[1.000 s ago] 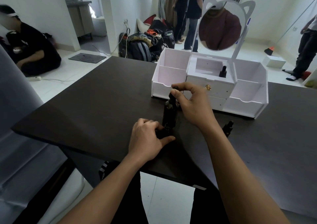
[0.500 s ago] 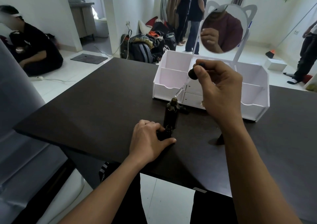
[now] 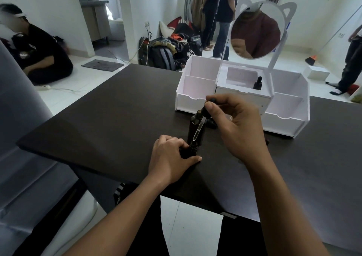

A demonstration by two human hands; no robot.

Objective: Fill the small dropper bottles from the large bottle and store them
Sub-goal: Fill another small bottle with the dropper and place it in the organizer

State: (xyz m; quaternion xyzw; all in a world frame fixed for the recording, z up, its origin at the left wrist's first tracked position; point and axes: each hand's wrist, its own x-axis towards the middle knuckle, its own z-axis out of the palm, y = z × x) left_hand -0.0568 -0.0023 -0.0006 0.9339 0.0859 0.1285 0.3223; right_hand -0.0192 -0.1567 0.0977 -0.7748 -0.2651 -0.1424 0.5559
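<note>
Your left hand [image 3: 170, 158] is curled round a small dropper bottle [image 3: 193, 148]. It stands on the dark table [image 3: 98, 130], near the front edge. Just behind it stands the large bottle [image 3: 192, 126], its top open. The glass dropper [image 3: 199, 129] slants down, with its tip just over the small dropper bottle's mouth. Your right hand [image 3: 241, 126] pinches the dropper's black bulb. Farther right is the white organizer [image 3: 290, 122]. A second dropper bottle [image 3: 258, 83] stands in its top middle box, under the round mirror [image 3: 256, 30].
</note>
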